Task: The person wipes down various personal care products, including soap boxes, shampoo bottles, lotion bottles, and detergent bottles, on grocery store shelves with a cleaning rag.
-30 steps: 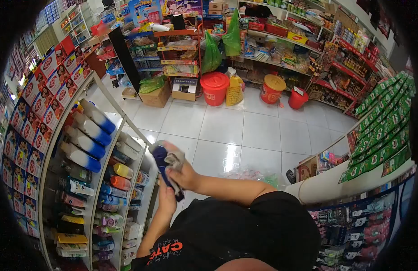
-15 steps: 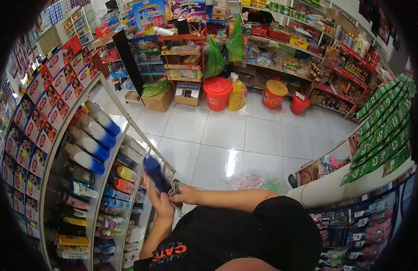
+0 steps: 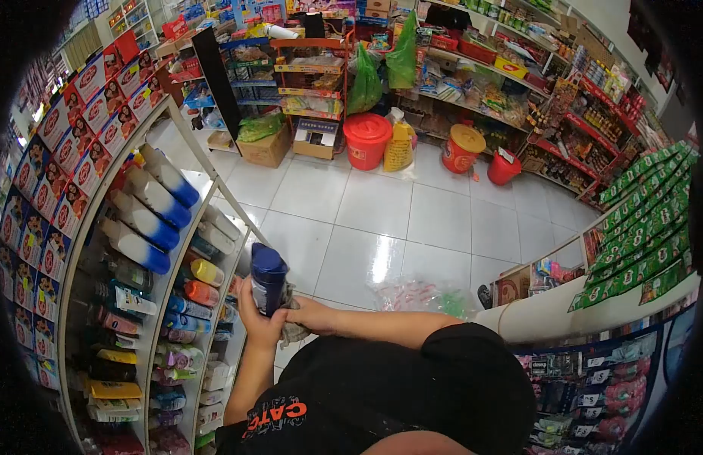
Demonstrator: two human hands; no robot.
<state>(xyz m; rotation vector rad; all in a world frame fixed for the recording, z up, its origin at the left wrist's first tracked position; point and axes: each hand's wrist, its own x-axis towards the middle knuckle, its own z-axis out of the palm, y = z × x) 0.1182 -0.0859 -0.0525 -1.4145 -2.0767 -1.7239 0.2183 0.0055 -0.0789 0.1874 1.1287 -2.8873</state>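
A dark blue bottle [image 3: 268, 267] stands roughly upright in front of my chest, its cap end pointing away from me. My left hand [image 3: 260, 317] is wrapped round its lower part. On the bottle's right side, my right hand [image 3: 313, 315] grips a grey cloth [image 3: 294, 331] that touches the bottle. Part of the cloth and the fingertips of my right hand are hidden. Close by on the left is the shelf rack, where white-and-blue bottles [image 3: 148, 216], a yellow-capped bottle [image 3: 207, 271] and an orange one [image 3: 202, 293] lie in rows.
The white shelf frame [image 3: 234, 203] runs close beside my left arm. Clear plastic packaging [image 3: 419, 296] lies on the tiled floor [image 3: 366, 216] ahead. Red buckets [image 3: 368, 144] stand by the far shelves. Green sachet strips [image 3: 632, 220] hang over a white counter edge [image 3: 541, 317] on my right.
The blue bottle has turned more upright and come into sharper view, with both hands still around it and the cloth. The whole view has shifted slightly.
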